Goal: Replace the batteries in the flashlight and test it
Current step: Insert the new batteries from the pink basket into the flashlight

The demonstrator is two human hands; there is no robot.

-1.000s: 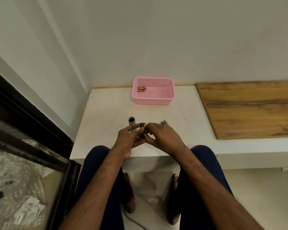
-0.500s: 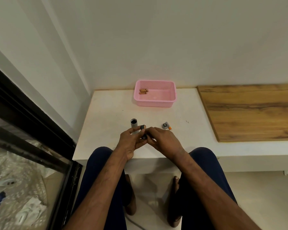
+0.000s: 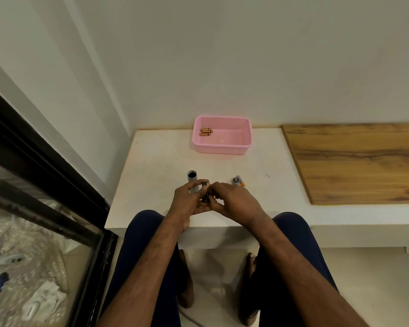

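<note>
A small black battery holder (image 3: 205, 192) sits between my two hands near the front of the white table (image 3: 156, 166). My left hand (image 3: 187, 204) grips it from the left and my right hand (image 3: 232, 201) pinches it from the right; its lower part is hidden by my fingers. The silver flashlight tube (image 3: 192, 179) stands upright, open end up, just behind my left hand. The flashlight's end cap (image 3: 235, 181) lies to the right with an orange-tipped battery (image 3: 241, 182) beside it. Copper-coloured batteries (image 3: 205, 132) lie in the pink basket (image 3: 222, 149).
A wooden board (image 3: 354, 161) covers the right part of the ledge. A black-framed glass door (image 3: 45, 197) stands to the left. The wall rises straight behind the basket. My knees are under the table's front edge.
My hands stay together on the black holder, with only small finger shifts. The camera has tilted slightly, so the scene sits lower in the frame.
</note>
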